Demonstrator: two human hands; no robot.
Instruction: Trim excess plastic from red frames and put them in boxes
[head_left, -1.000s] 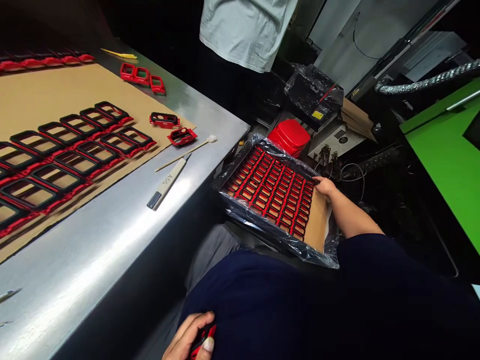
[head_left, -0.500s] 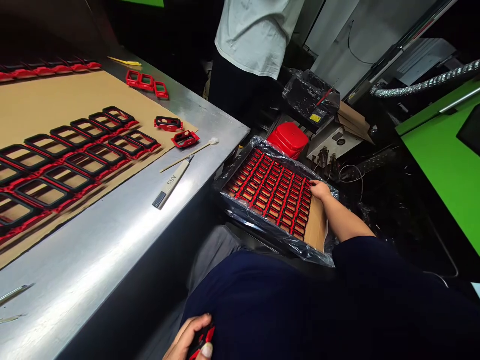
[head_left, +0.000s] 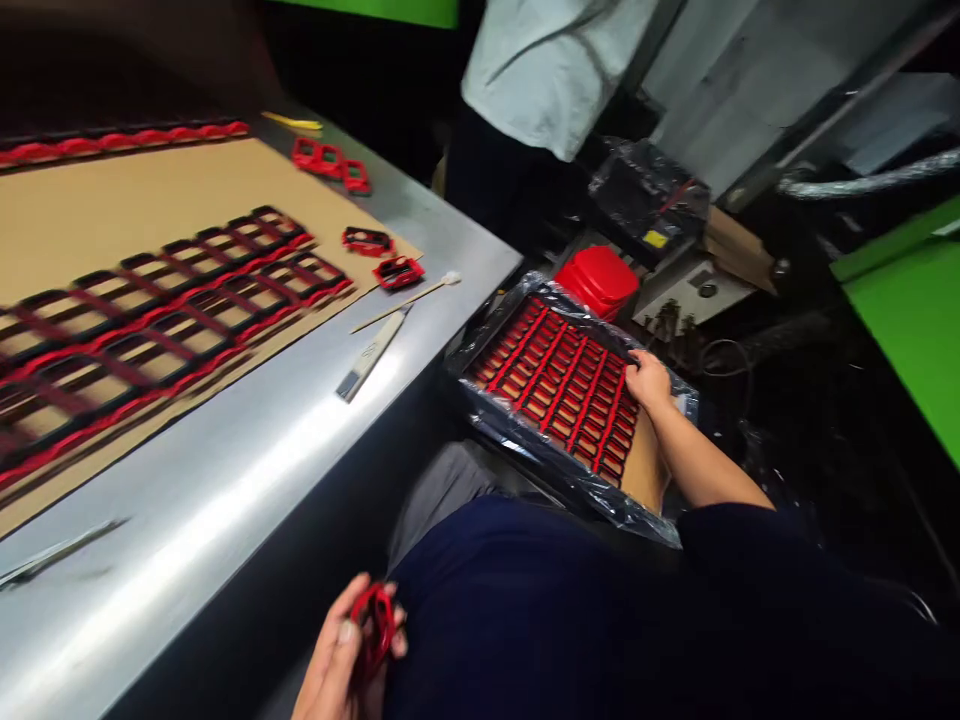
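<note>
My left hand (head_left: 341,650) is low beside my lap, fingers closed round a small red frame part (head_left: 375,618). My right hand (head_left: 649,380) reaches out over a plastic-wrapped tray (head_left: 517,430) of several red frame parts (head_left: 566,385), its fingers curled down onto the parts at the tray's far right side; what they grip, if anything, is hidden. On the metal table (head_left: 247,470) lies a cardboard sheet (head_left: 112,200) with rows of black-and-red frames (head_left: 150,310).
A white knife-like tool (head_left: 371,353) and a swab stick (head_left: 409,300) lie on the table near two loose frames (head_left: 382,257). A person in a pale shirt (head_left: 555,60) stands beyond the table. A red box (head_left: 600,278) and wrapped equipment sit behind the tray.
My left hand has risen and turned the red part upright. My right hand has stayed on the tray's far right side. The view has swung slightly left and blurred.
</note>
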